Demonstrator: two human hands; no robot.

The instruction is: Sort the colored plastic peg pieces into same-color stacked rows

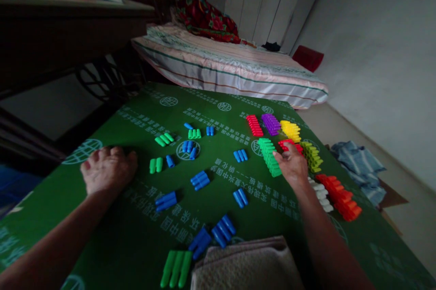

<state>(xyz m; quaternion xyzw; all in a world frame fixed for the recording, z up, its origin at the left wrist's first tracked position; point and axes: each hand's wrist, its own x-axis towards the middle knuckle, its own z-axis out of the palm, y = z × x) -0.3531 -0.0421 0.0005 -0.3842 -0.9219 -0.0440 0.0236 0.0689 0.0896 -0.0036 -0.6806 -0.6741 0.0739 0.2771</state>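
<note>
My left hand [109,169] lies palm down on the green board [129,226], fingers apart and nothing in it. Nearest to it are a light green ribbed plastic piece [156,165] and a small blue piece [170,161]. My right hand [293,165] is bent over the right side of a row of green plastic pieces [270,157], thumb at its edge. Its fingers are curled in, and whatever lies between them is hidden. Red pieces [285,143] show just beyond those fingers, partly covered. Yellow-green pieces [311,157] and white pieces [320,194] lie right of the hand.
Red [254,125], purple [270,124], yellow [290,131] and orange-red [340,197] rows line the right side. Several blue pieces [200,180] are scattered mid-board. A folded grey-brown cloth [247,265] lies at the near edge. Beyond stands a bed [231,67]; a dark table [68,22] is left.
</note>
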